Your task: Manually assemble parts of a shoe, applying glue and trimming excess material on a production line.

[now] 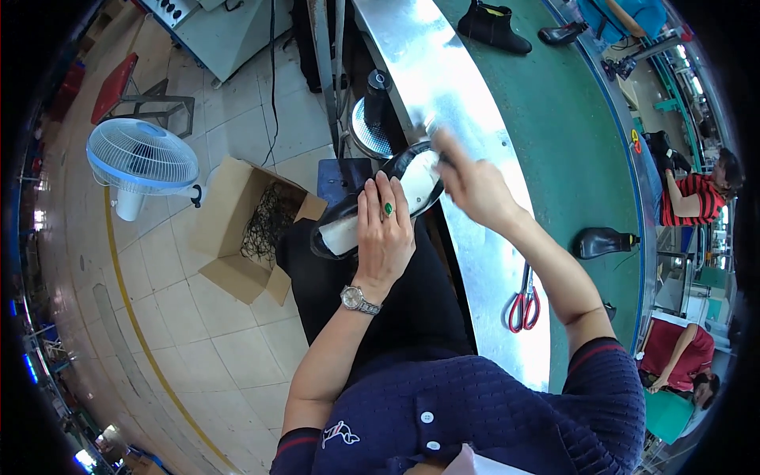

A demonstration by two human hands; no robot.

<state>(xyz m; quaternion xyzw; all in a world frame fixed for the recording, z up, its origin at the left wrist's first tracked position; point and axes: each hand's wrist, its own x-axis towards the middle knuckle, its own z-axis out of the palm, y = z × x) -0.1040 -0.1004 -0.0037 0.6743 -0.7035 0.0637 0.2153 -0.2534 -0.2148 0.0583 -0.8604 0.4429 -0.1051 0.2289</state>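
Note:
A black shoe point(338, 235) lies across my lap with its pale underside up. My left hand point(385, 237), wearing a green ring and a watch, rests over the middle of that underside, fingers stretched and close together, holding the shoe against my leg; its thumb is hidden. At the shoe's far right end, my right hand point(483, 190) is closed round a tool smeared by motion. Only a dark handle and a shiny metal end show, so its exact kind is unclear.
Red-handled scissors point(523, 309) lie on the metal bench point(495, 273) at my right. Beyond it, a green conveyor belt point(546, 131) carries several black boots. An open cardboard box point(218, 218) with dark stringy material and a fan point(142, 158) stand left. Other people sit across the belt.

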